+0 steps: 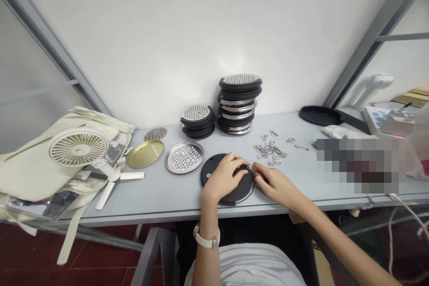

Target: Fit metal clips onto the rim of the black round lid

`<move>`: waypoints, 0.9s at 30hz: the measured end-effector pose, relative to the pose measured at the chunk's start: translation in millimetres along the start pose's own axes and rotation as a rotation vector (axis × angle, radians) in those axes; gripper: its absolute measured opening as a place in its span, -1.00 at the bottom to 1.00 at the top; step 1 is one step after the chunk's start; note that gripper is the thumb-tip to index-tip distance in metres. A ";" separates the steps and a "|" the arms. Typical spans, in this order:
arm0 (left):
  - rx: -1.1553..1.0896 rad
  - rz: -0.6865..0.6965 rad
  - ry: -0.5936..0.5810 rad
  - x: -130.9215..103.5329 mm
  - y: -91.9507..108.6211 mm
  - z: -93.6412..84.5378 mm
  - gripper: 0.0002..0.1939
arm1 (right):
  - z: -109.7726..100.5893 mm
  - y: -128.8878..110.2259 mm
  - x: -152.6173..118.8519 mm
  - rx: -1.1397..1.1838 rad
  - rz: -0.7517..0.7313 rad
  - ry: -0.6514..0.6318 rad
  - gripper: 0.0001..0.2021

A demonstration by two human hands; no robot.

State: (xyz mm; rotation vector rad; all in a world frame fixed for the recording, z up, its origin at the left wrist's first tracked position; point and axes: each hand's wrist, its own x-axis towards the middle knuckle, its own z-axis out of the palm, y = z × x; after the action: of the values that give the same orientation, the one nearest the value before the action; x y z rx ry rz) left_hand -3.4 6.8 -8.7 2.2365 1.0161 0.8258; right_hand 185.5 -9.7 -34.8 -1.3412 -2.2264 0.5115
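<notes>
In the head view, a black round disc with a shiny metal edge along its lower right lies flat near the table's front edge. My left hand is on top of it, holding it down, thumb and fingertips toward the disc's right side. At that right edge my right hand is closed in a pinch on a small wire clip, partly hidden by the fingers. A loose pile of similar metal wire clips lies just beyond my right hand. Left of the disc is a round metal grater plate.
Two stacks of round graters in black holders, a short one and a tall one, stand near the wall. A gold lid, a white fan and cream bags are left. Right are a black pan and a blurred patch.
</notes>
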 end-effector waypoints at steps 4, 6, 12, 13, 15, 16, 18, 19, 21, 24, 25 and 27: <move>0.008 -0.014 0.009 -1.7 -1.0 0.7 -0.78 | 2.0 1.6 0.7 -0.032 0.012 0.001 -0.83; 0.017 -0.031 0.018 -2.5 -1.3 1.0 -0.74 | 3.9 2.2 1.6 -0.073 0.018 0.005 -0.80; 0.016 -0.032 -0.003 -2.8 -0.5 0.5 -0.77 | 6.4 2.7 4.5 -0.182 0.017 0.010 -0.75; 0.014 -0.031 -0.005 -2.8 -0.3 0.2 -0.77 | 6.0 2.6 4.7 -0.180 0.017 0.006 -0.75; 0.012 -0.030 -0.005 -3.1 0.2 -0.2 -0.76 | 4.8 2.2 4.8 -0.167 0.018 0.004 -0.72; 0.011 -0.030 -0.004 -3.3 0.5 -0.4 -0.75 | 4.2 1.9 4.6 -0.158 0.019 0.004 -0.70; 0.004 -0.035 -0.003 -3.7 0.9 -0.5 -0.73 | 3.2 1.4 4.1 -0.140 0.026 0.000 -0.67; 0.000 -0.038 -0.002 -3.9 1.0 -0.4 -0.73 | 2.9 1.1 3.9 -0.130 0.031 -0.004 -0.66; -0.003 -0.039 -0.002 -3.9 0.9 -0.1 -0.75 | 2.4 0.8 3.5 -0.109 0.038 -0.009 -0.65; -0.007 -0.033 -0.001 -3.8 0.3 0.4 -0.78 | 2.2 0.3 3.3 -0.092 0.042 -0.008 -0.63; -0.010 -0.034 0.000 -3.7 0.1 0.6 -0.78 | 2.2 0.2 3.3 -0.092 0.042 -0.008 -0.63; -0.020 -0.046 0.006 -3.7 -0.2 0.9 -0.76 | 2.1 0.0 3.2 -0.093 0.044 -0.008 -0.63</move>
State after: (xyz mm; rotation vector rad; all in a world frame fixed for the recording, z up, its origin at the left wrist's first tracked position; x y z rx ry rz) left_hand -4.8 3.8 -10.5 2.1874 1.0539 0.8195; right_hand 183.1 -7.0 -35.8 -1.4400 -2.2567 0.4346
